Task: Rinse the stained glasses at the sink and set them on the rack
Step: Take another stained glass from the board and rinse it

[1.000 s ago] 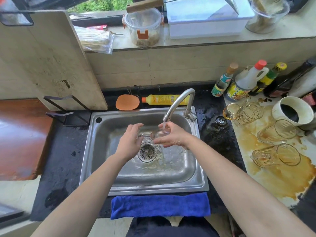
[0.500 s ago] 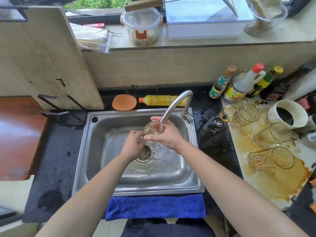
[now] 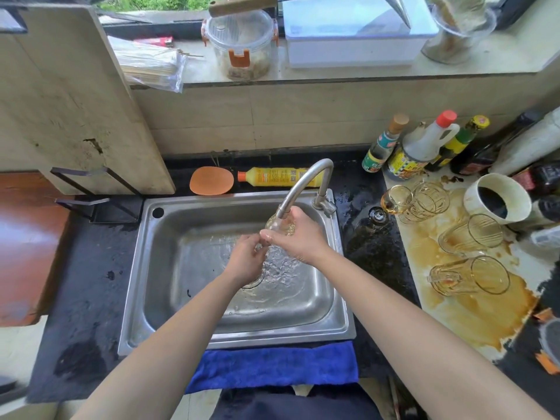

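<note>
Currently the clear drinking glass (image 3: 280, 227) sits directly under the mouth of the curved metal tap (image 3: 306, 183), toward one o'clock inside the stainless steel sink (image 3: 136, 283), with water running over it and rippling across the basin floor. The right hand (image 3: 298, 239) wraps round the glass from the three o'clock side, fingers and thumb curled on its wall. The left hand (image 3: 247, 259) comes in from seven o'clock with its fingers bent at the lower end of the glass. Whether they pinch the base or only rub it cannot be told, since the hands overlap there.

Several amber-stained glasses (image 3: 471, 234) lie on their sides at three o'clock of the sink, on a pale counter puddled with brown liquid, near a white mug (image 3: 497, 198) of dark liquid. The black wire rack (image 3: 94, 195) stands at ten o'clock of the sink, with a large pale cutting board (image 3: 75, 101) leaning in it. A blue towel (image 3: 272, 368) lies along the sink's six o'clock edge.

The glass is probably light, rigid and brittle, and the water will make it slippery. The steel basin and the tap's spout are both hard things to knock it against. The surest hold looks to be round the middle of the wall, thumb opposite the fingers, rather than by the thin rim, with the second hand supporting the base while it is turned
</note>
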`<move>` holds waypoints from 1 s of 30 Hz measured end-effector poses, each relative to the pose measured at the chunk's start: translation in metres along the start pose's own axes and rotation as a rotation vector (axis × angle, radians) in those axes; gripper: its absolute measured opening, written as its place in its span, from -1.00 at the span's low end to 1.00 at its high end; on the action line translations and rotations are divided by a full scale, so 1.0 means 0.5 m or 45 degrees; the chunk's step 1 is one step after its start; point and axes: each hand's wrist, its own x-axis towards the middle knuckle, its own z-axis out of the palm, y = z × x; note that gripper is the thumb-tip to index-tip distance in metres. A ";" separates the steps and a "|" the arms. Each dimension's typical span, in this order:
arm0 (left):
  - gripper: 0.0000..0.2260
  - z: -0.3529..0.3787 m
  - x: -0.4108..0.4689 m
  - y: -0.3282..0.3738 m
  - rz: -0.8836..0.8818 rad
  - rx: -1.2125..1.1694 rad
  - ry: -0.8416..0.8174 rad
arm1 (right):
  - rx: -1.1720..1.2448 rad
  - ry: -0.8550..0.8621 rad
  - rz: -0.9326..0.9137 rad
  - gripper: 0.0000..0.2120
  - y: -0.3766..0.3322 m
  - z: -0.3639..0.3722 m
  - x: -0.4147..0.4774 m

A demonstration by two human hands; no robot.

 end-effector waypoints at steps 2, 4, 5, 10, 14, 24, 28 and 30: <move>-0.89 -0.003 -0.002 -0.014 -0.023 -0.005 0.036 | -0.068 -0.033 0.032 -0.53 -0.004 0.000 0.002; -0.91 -0.011 -0.006 -0.026 -0.024 -0.006 0.091 | -0.038 -0.087 0.068 -0.49 -0.012 -0.002 0.004; -0.90 -0.017 -0.010 -0.028 -0.021 -0.023 0.115 | -0.030 -0.126 0.068 -0.47 -0.015 -0.003 0.006; -0.81 -0.064 -0.019 -0.012 -0.243 -0.449 0.183 | -0.114 -0.360 -0.039 -0.53 -0.010 0.002 0.010; -0.62 -0.093 -0.012 0.004 -0.282 -0.877 0.234 | -0.054 -0.302 -0.027 -0.42 0.005 -0.002 -0.001; -0.53 -0.083 0.009 0.067 -0.198 -0.933 0.152 | -0.149 -0.127 0.154 -0.28 0.060 -0.008 0.015; -0.54 -0.070 0.009 0.097 -0.134 -0.988 0.049 | -0.217 -0.086 0.222 -0.26 0.086 -0.011 0.015; -0.53 -0.064 0.009 0.111 -0.090 -1.019 0.016 | -0.236 -0.092 0.256 -0.26 0.096 -0.008 0.014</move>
